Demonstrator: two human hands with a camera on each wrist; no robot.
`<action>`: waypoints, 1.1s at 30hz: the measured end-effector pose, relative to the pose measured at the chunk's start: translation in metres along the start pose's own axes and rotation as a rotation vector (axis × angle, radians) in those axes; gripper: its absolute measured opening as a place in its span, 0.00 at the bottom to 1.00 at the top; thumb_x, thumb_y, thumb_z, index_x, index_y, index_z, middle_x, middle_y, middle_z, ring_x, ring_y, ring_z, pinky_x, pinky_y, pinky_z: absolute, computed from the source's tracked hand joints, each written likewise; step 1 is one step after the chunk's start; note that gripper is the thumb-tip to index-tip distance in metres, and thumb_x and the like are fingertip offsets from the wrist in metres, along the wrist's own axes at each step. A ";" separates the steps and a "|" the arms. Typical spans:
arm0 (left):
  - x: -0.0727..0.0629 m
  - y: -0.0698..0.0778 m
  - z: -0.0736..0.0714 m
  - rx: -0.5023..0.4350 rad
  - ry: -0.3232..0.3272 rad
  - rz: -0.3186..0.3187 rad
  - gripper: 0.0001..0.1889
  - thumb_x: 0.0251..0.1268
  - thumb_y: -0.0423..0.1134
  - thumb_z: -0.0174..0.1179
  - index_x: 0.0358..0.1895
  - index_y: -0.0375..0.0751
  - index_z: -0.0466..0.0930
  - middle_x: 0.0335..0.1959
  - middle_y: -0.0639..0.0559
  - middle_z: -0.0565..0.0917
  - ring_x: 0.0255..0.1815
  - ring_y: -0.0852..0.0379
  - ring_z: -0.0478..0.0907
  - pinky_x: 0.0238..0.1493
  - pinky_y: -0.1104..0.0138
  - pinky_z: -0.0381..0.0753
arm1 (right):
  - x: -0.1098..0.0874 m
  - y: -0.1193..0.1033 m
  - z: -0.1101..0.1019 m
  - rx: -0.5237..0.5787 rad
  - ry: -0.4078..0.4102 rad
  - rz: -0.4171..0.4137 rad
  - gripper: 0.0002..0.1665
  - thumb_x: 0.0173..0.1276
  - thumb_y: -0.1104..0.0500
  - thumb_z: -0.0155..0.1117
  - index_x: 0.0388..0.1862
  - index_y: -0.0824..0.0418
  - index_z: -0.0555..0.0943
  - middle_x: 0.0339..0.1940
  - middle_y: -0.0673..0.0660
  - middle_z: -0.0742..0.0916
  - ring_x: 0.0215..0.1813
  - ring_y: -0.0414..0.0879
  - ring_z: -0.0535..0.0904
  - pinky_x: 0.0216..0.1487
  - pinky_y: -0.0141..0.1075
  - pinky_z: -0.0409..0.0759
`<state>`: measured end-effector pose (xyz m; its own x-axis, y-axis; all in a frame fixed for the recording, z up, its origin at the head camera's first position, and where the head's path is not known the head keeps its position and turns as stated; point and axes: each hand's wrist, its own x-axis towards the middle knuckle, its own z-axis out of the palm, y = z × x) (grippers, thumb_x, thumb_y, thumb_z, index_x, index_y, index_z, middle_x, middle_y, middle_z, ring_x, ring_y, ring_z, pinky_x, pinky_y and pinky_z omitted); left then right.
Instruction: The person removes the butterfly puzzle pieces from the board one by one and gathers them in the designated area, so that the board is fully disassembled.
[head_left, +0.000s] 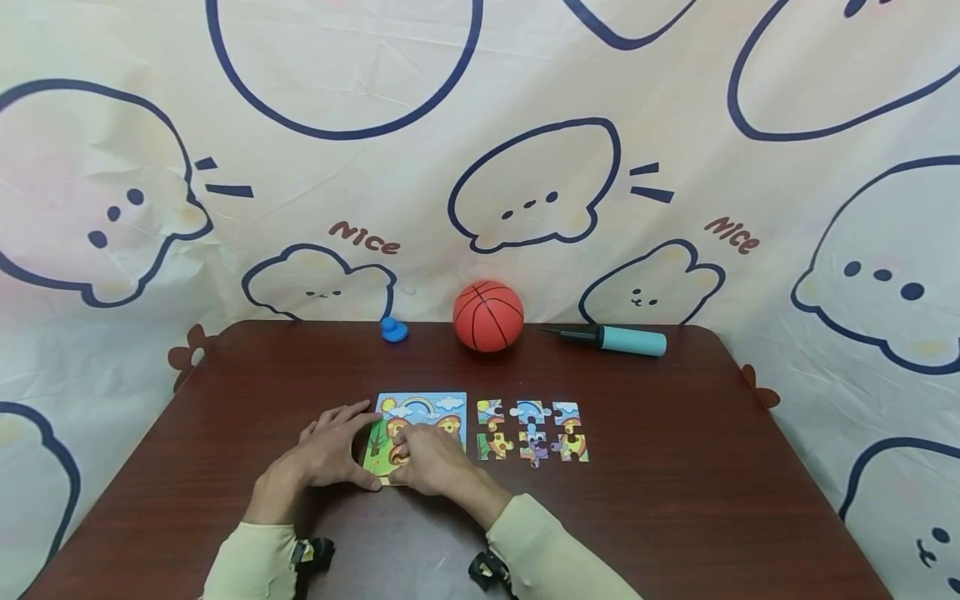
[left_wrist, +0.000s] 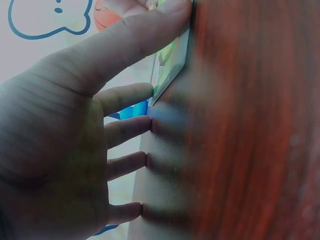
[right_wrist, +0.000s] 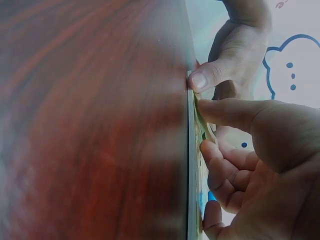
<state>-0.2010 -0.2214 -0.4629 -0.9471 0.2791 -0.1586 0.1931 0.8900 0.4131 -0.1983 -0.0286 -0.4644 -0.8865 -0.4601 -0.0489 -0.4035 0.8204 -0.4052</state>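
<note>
A picture puzzle board (head_left: 450,402) with a rainbow and a butterfly lies on the table. My left hand (head_left: 327,450) is at its left side, fingers spread and fairly straight. In the left wrist view, the thumb (left_wrist: 150,35) rests on the board's corner and the index fingertip touches its edge. My right hand (head_left: 435,461) is over the lower part of the board. Its thumb and index finger pinch a green puzzle piece (right_wrist: 201,119), which stands tilted up from the board in the right wrist view. The fingers hide part of the picture.
Several loose puzzle pieces (head_left: 532,411) lie in two rows right of the board. Along the table's far edge are a small blue object (head_left: 393,330), an orange toy basketball (head_left: 488,317) and a teal hand pump (head_left: 630,341). A patterned cloth (head_left: 420,192) hangs behind.
</note>
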 end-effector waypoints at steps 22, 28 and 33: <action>0.000 0.001 0.000 -0.003 0.005 0.009 0.55 0.31 0.65 0.77 0.70 0.49 0.66 0.76 0.40 0.57 0.71 0.33 0.54 0.62 0.27 0.52 | -0.036 0.056 -0.030 0.030 0.104 -0.103 0.25 0.55 0.43 0.74 0.51 0.42 0.79 0.44 0.44 0.81 0.45 0.37 0.76 0.43 0.37 0.71; -0.002 0.001 0.001 -0.008 0.010 0.012 0.56 0.31 0.65 0.77 0.70 0.48 0.66 0.76 0.40 0.58 0.71 0.32 0.55 0.61 0.27 0.52 | -0.050 0.071 -0.035 0.021 0.069 -0.081 0.23 0.56 0.41 0.73 0.50 0.40 0.78 0.40 0.44 0.78 0.38 0.37 0.71 0.36 0.34 0.63; -0.001 0.001 0.001 -0.012 0.013 0.021 0.56 0.31 0.65 0.77 0.70 0.47 0.66 0.76 0.39 0.58 0.71 0.32 0.55 0.61 0.27 0.52 | -0.060 0.079 -0.038 0.004 0.074 -0.105 0.22 0.56 0.43 0.73 0.49 0.40 0.79 0.45 0.44 0.79 0.47 0.39 0.73 0.42 0.37 0.68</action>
<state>-0.1995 -0.2206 -0.4633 -0.9460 0.2929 -0.1387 0.2098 0.8797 0.4267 -0.1851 0.0765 -0.4590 -0.8539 -0.5168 0.0612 -0.4939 0.7679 -0.4080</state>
